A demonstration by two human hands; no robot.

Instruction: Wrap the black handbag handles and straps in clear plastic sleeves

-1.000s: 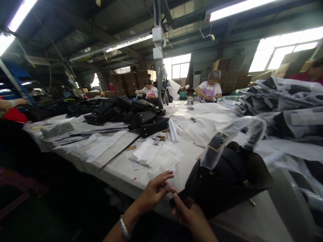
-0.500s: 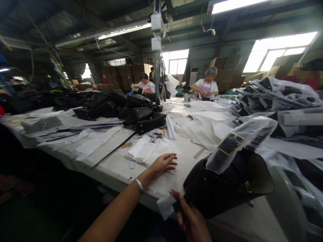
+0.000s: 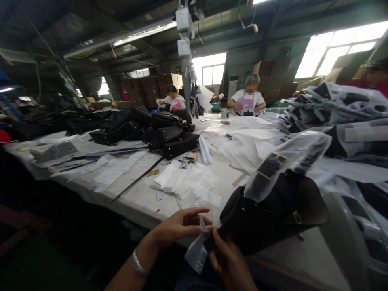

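1. There is one black bag [image 3: 260, 230], open, on the table [image 3: 145, 198] near its edge, just beyond your right hand [image 3: 230, 256].
2. Your right thumb and fingers are clamped on one black strap [image 3: 209, 244].
3. Your left hand [image 3: 176, 226] touches one plastic film [image 3: 195, 254]; whether its fingers pinch it, I cannot tell.
4. I count two white rolls [image 3: 204, 150] and two co-workers [image 3: 247, 97] in pink aprons.
5. Compared with half a second ago, your left hand is back from the white sheets [image 3: 172, 176], now beside the right.
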